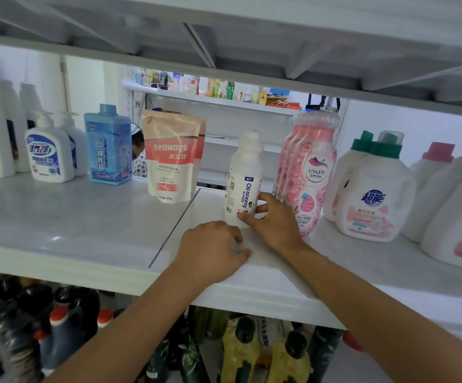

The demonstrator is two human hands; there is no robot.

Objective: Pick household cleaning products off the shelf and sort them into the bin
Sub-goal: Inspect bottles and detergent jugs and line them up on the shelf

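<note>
A white "Oil enemy" bottle [243, 178] stands upright on the white shelf [86, 230], near its middle. My right hand [272, 219] wraps around the bottle's base, thumb in front and fingers behind. My left hand [213, 250] lies just in front of the bottle on the shelf's front edge, fingers curled down on the board and holding nothing. No bin is in view.
Left of the bottle stand a Seaways refill pouch [170, 158], a blue square bottle [108, 145] and white pump bottles [48, 153]. Close on the right are pink UYAJOY bottles [307, 172] and white detergent jugs [370, 194]. Dark bottles fill the shelf below [58, 327].
</note>
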